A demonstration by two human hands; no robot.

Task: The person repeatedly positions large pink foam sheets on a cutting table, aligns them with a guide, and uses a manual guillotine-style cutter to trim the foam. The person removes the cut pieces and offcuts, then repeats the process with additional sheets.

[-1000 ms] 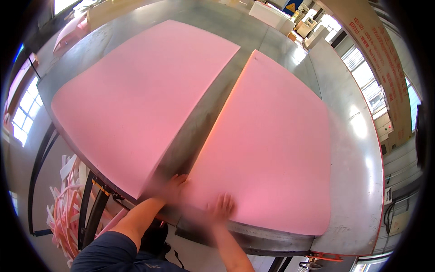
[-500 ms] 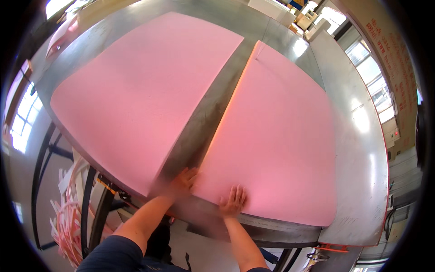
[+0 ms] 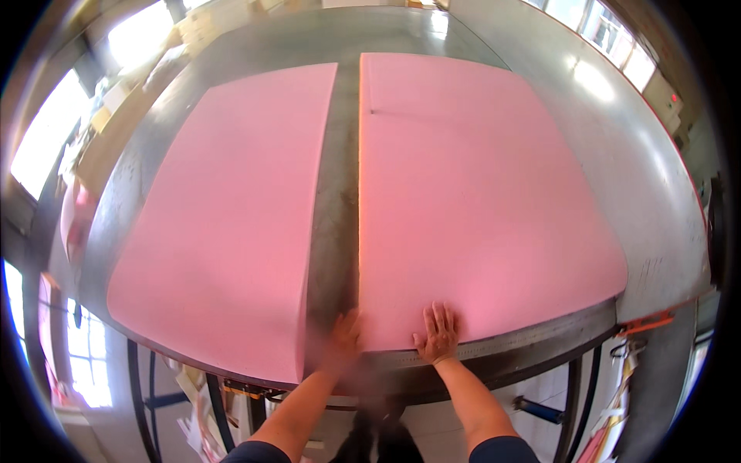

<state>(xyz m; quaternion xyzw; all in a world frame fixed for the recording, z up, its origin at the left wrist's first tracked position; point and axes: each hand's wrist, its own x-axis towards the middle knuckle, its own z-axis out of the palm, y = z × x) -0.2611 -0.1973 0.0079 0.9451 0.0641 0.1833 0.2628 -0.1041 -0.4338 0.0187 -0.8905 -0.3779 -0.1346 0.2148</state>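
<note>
Two large pink foam-like sheets lie flat on a metal table, with a narrow dark gap between them. On the right sheet, near its front edge, my right hand rests flat with fingers stretched out. My left hand is at the front left corner of that same sheet, its fingers extended along the side edge; a blur hides part of the palm. Across the gap lies the left sheet, touched by neither hand. A small dark mark shows near the far left corner of the right sheet.
Grey metal tabletop extends to the right and behind the sheets. A metal strip with fine markings runs along the front edge. Under the table stand black legs and pale offcuts. Windows and stacked material line the left side.
My view has turned, so the gap now runs nearly straight away from me. Both hands keep about the same places at the right sheet's front edge and corner.
</note>
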